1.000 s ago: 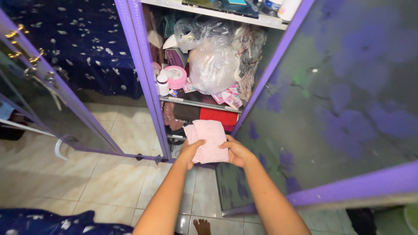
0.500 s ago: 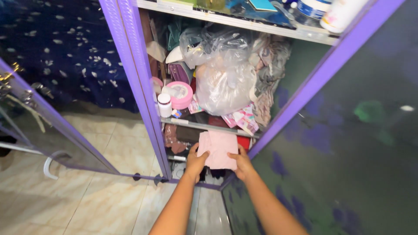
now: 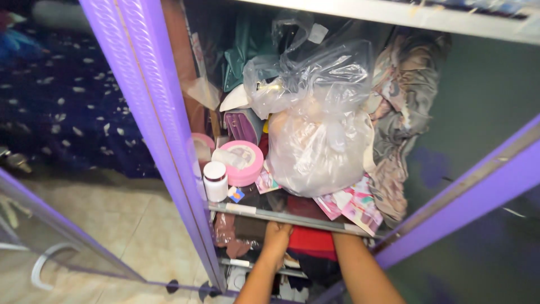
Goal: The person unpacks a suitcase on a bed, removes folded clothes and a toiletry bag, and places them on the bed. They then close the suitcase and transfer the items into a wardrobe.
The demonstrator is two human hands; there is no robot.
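While both forearms reached up from the bottom centre of the frame into the purple-framed wardrobe, the left hand lay just under the metal shelf edge, its fingers curled over the dark folded clothes in the lower compartment; whether it gripped anything could not be told. The right hand was hidden behind that shelf edge, only its forearm showing, so its state could not be told either. Between the two arms sat a red folded cloth, touching the dark stack beside it.

On the shelf above, centre of the frame, a large clear plastic bag stood bulging and knotted at the top. Left of it a pink round tub rested just beside a small white-capped bottle, which stood upright at the shelf's front left corner. Crumpled grey-beige fabric hung down at the bag's right, and colourful paper packets jutted over the shelf edge below the bag. At the lower left, pale floor tiles showed, with a dark blue patterned cloth at the upper left.
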